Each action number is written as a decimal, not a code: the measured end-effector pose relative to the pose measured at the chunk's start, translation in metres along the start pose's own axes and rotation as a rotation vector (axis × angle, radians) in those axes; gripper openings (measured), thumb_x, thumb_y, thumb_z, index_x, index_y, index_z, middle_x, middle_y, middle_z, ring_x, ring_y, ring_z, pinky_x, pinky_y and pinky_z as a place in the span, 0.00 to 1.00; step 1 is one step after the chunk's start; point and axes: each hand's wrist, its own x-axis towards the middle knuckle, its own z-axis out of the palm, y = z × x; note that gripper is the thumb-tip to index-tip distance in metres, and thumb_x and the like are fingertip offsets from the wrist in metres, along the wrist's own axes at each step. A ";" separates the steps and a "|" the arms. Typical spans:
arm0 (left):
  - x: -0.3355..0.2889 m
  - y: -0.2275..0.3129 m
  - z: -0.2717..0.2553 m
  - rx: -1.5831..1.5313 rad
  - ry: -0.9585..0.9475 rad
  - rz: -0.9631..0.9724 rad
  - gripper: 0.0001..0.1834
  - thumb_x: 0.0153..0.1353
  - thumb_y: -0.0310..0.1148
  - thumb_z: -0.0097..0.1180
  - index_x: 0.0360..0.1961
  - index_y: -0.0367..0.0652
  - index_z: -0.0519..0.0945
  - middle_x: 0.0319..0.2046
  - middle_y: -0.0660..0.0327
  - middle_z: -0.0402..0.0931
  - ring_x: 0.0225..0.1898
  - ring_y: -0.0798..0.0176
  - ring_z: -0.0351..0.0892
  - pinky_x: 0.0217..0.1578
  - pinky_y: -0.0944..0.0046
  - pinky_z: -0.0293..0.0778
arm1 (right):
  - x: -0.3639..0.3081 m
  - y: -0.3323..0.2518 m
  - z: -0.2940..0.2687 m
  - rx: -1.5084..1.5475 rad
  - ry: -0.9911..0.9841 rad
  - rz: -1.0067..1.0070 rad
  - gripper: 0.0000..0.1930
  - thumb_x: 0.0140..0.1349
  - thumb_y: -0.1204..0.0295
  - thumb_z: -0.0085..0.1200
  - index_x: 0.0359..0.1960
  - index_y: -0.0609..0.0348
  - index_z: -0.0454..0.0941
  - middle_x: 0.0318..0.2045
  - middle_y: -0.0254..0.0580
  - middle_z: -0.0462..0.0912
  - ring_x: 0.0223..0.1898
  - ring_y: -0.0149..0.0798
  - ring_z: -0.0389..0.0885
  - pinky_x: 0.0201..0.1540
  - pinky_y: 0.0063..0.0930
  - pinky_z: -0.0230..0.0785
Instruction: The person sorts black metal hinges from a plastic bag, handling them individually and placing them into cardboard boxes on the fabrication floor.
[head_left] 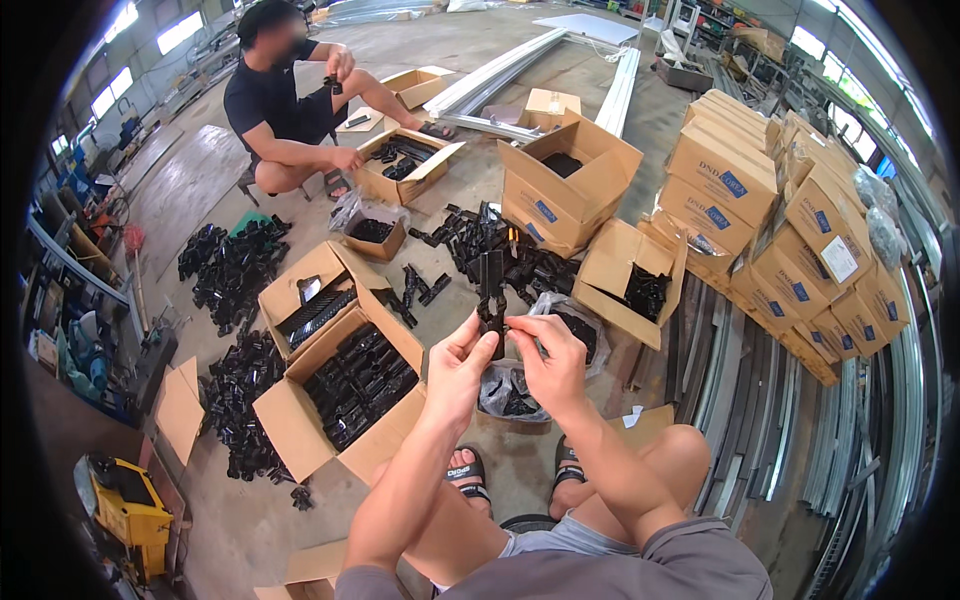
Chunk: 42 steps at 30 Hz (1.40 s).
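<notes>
In front of me a long black part (491,272), apparently plastic, stands upright between my hands. My left hand (462,362) is closed round its lower end. Thumb and fingers of my right hand (552,362) are pinched at the part's right side; any small piece between them is too small to make out. Just below my hands sits a plastic-lined box (512,392) of small black pieces, partly hidden by them. A second clear-lined container (578,335) of black pieces is right behind my right hand. To the left, an open carton (360,385) holds rows of similar black parts.
Loose black parts lie in piles on the left (240,270) and beyond my hands (520,255). Open cartons (570,185) stand around. A co-worker (290,110) squats at the far left holding a black part. Stacked cartons (720,170) and long metal profiles (740,420) line the right.
</notes>
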 end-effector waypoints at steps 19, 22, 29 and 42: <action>0.005 -0.023 0.008 0.161 -0.011 0.065 0.19 0.72 0.27 0.52 0.62 0.32 0.72 0.49 0.61 0.80 0.46 0.72 0.78 0.47 0.70 0.74 | -0.012 0.015 -0.016 0.026 0.003 0.077 0.07 0.66 0.73 0.55 0.39 0.65 0.77 0.35 0.49 0.78 0.41 0.54 0.77 0.44 0.43 0.70; 0.007 -0.025 0.013 0.198 -0.030 0.061 0.20 0.72 0.26 0.51 0.63 0.31 0.71 0.51 0.59 0.80 0.49 0.70 0.78 0.51 0.68 0.75 | -0.014 0.017 -0.017 -0.036 -0.020 0.101 0.07 0.69 0.71 0.51 0.38 0.65 0.73 0.35 0.50 0.76 0.40 0.55 0.74 0.43 0.44 0.68; 0.014 -0.031 0.008 0.204 -0.124 0.074 0.23 0.73 0.30 0.51 0.65 0.31 0.68 0.54 0.56 0.78 0.52 0.66 0.78 0.54 0.64 0.74 | -0.011 0.014 -0.028 -0.054 -0.097 0.081 0.10 0.70 0.70 0.48 0.37 0.66 0.69 0.33 0.53 0.74 0.40 0.58 0.73 0.43 0.47 0.67; -0.012 -0.007 0.052 0.258 -0.205 0.036 0.20 0.72 0.26 0.50 0.61 0.26 0.72 0.55 0.50 0.76 0.52 0.58 0.77 0.57 0.60 0.73 | -0.020 0.006 -0.060 0.088 -0.113 0.249 0.13 0.72 0.66 0.47 0.35 0.66 0.70 0.33 0.56 0.78 0.39 0.63 0.77 0.40 0.49 0.67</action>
